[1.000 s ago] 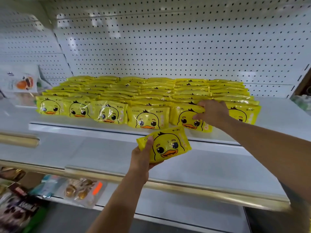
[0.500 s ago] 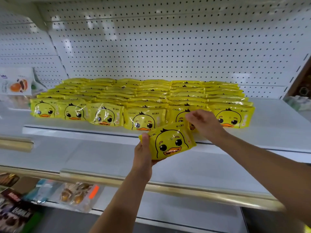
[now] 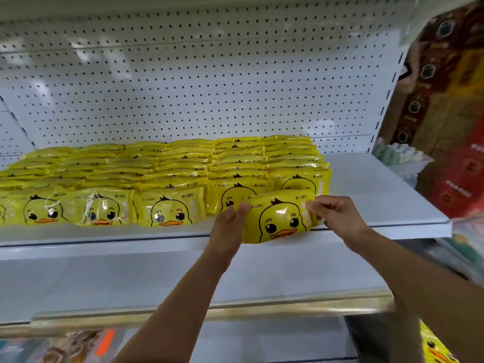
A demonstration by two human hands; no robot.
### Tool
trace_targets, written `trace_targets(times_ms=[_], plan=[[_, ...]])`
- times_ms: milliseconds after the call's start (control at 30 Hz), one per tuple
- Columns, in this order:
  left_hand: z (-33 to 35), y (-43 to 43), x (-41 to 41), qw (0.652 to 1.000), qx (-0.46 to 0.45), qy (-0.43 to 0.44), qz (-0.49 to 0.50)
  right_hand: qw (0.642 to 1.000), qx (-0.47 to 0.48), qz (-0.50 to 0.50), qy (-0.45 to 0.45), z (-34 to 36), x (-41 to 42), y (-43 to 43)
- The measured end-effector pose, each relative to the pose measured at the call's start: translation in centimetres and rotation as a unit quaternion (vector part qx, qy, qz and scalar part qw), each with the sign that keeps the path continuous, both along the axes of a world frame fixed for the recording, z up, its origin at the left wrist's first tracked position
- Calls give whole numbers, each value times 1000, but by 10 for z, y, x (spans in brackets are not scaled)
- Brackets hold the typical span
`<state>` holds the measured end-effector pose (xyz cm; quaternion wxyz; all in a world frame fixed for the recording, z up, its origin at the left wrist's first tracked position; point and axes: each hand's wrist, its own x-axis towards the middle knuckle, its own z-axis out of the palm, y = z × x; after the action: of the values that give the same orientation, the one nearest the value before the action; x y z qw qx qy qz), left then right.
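I hold a yellow duck-face packet (image 3: 281, 218) upright at the front edge of the white shelf (image 3: 387, 205). My left hand (image 3: 229, 226) grips its left edge, thumb on the front. My right hand (image 3: 337, 216) pinches its right edge. The packet stands just in front of the front row of identical yellow duck packets (image 3: 167, 208), which fill the shelf in several rows back to the pegboard wall. It covers part of the packets behind it.
White pegboard (image 3: 199, 82) backs the shelf. Bare shelf surface lies to the right of the packets. A lower shelf with a gold front strip (image 3: 262, 310) juts out below my arms. Red and brown packaging (image 3: 450, 113) stands at the right. Another duck packet (image 3: 434, 347) shows at the bottom right.
The held packet has risen and moved right to the shelf's front edge. My right hand left the shelved packets and took hold of its right edge. The view swung right.
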<state>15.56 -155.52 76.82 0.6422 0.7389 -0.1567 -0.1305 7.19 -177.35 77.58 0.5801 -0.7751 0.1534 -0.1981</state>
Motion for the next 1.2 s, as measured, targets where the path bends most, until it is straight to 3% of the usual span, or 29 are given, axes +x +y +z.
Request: trace_targets(times_ms=[133, 233, 367, 533, 700, 800, 1000, 1200], plan=[[19, -36, 15, 986, 71, -149, 7, 999, 7, -45, -8, 3, -6, -33], [22, -60, 30, 974, 107, -199, 30, 998, 19, -66, 2, 0, -2, -51], [20, -84, 45, 964, 147, -220, 31, 993, 32, -106, 30, -4, 8, -64], [15, -100, 54, 926, 251, -278, 57, 989, 77, -118, 44, -11, 20, -71], [12, -102, 53, 913, 277, -283, 97, 986, 108, -121, 44, -14, 19, -73], [11, -103, 46, 928, 233, -268, 114, 985, 117, -119, 47, -18, 14, -75], [6, -123, 4, 969, 43, -214, 112, 984, 60, -168, -1, -21, -21, -78], [-25, -177, -86, 993, -25, -108, 46, 986, 38, -165, -10, -36, -94, -107]])
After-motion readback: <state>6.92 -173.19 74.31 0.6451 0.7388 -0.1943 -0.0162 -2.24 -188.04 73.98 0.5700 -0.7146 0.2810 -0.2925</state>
